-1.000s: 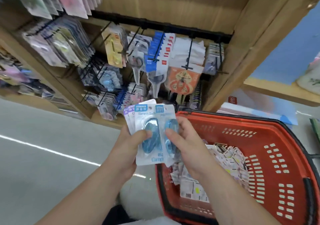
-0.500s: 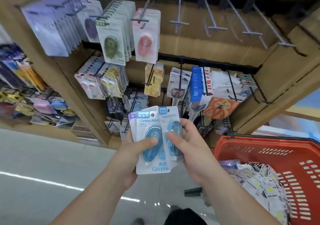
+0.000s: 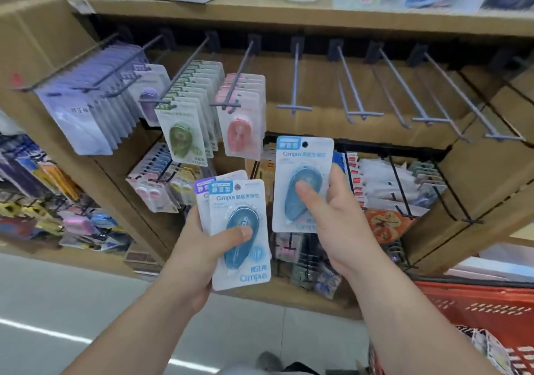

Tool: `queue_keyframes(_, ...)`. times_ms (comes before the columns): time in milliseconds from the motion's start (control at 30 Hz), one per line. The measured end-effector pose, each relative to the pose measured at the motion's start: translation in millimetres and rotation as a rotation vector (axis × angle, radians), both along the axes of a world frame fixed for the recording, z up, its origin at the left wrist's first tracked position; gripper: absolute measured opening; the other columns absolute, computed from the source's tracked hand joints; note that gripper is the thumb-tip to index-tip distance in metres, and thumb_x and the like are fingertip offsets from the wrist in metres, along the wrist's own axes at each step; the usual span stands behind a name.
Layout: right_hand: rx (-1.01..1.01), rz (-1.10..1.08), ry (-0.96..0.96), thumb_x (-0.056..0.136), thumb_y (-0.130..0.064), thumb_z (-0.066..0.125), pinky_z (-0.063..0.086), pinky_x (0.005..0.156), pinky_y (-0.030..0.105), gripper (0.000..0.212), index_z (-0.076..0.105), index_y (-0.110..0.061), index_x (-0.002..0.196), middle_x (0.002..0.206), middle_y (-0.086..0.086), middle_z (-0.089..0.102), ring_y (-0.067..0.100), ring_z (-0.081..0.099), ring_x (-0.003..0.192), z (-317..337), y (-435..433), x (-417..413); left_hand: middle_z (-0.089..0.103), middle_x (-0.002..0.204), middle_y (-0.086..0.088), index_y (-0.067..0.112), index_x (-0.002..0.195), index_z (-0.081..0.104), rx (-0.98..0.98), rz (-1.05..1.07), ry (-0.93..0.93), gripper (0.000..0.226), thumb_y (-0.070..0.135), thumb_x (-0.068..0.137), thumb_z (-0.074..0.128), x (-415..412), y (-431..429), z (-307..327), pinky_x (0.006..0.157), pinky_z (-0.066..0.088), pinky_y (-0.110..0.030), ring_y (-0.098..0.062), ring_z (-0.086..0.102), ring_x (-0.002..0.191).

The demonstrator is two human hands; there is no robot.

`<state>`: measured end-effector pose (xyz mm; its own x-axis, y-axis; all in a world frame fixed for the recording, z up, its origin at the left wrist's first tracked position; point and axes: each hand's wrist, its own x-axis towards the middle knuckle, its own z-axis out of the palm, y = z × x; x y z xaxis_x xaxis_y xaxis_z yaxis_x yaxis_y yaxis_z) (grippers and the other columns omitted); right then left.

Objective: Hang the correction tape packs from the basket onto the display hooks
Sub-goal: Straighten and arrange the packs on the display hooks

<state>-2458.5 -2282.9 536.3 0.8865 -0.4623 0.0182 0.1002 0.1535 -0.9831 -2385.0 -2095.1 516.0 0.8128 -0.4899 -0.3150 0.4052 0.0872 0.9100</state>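
The person is working the hanging step of the job, with one pack singled out and on its way to a peg. The right hand (image 3: 332, 224) is pinching a single blue correction tape pack (image 3: 303, 184), thumb pressing on the front of the blister and fingers curling behind the card, and is holding it upright in front of the shelf, below the top row of pegs. The left hand (image 3: 199, 247) is gripping a small stack of packs (image 3: 239, 230) lower down and just beside it, thumb lying across the front one and fingers wrapping the back; a purple-labelled card is peeking out behind the blue ones. Above the raised pack, the empty hook (image 3: 294, 85) is standing free to the right of the pink packs (image 3: 242, 120) and the green packs (image 3: 185, 132) — it looks like the likely target, though several other bare pegs are waiting further right. The next move is probably calling for lifting the pack until its hang hole (image 3: 304, 144) is lining up with the peg's tip, then sliding the card back along the wire. The red basket (image 3: 476, 311) is sitting at the lower right, holding more packets — too blurred to identify.
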Motion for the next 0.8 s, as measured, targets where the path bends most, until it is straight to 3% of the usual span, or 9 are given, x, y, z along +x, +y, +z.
queue_keyframes(167,-0.173,-0.025,0.000,0.105,-0.020,0.057,0.054,0.098,0.037,0.024,0.055,-0.033,0.125,0.120,-0.014,0.069,0.005,0.066,0.114,6,-22,31,0.076,0.121,-0.010,0.021,0.136,0.055,0.006,0.026,-0.064,0.082,0.011,0.061,0.084,15,-11,5,0.072,0.064,-0.048,-0.036,0.077,0.103)
queue_keyframes(300,-0.235,-0.041,0.027,0.104,-0.024,0.059,0.054,0.099,0.036,0.025,0.054,-0.036,0.125,0.118,-0.019,0.069,0.000,0.066,0.111,5,-24,42,0.077,0.120,-0.010,0.020,0.136,0.056,-0.015,0.012,-0.075,0.096,0.025,0.046,0.089,25,-10,11,0.070,0.063,-0.046,-0.035,0.078,0.100)
queue_keyframes(500,-0.311,-0.094,0.035,0.103,-0.024,0.061,0.057,0.095,0.036,0.026,0.053,-0.033,0.126,0.117,-0.019,0.069,0.000,0.066,0.110,6,-21,48,0.077,0.118,-0.009,0.024,0.132,0.057,-0.039,-0.033,-0.065,0.093,0.027,0.045,0.088,38,-14,13,0.068,0.063,-0.045,-0.034,0.078,0.098)
queue_keyframes(667,-0.298,-0.118,0.042,0.102,-0.022,0.060,0.060,0.090,0.035,0.024,0.053,-0.036,0.120,0.114,-0.022,0.069,0.000,0.067,0.108,3,-17,47,0.079,0.114,-0.008,0.024,0.126,0.062,-0.054,-0.070,-0.074,0.068,0.011,0.062,0.081,47,-18,14,0.065,0.064,-0.040,-0.030,0.079,0.093)
queue_keyframes(800,-0.325,-0.128,0.069,0.103,-0.026,0.060,0.056,0.087,0.021,0.024,0.053,-0.038,0.122,0.113,-0.026,0.068,-0.006,0.066,0.107,-1,-22,54,0.078,0.115,-0.007,0.024,0.131,0.058,-0.057,-0.069,-0.056,0.072,0.011,0.064,0.077,52,-21,14,0.064,0.064,-0.039,-0.030,0.079,0.095)
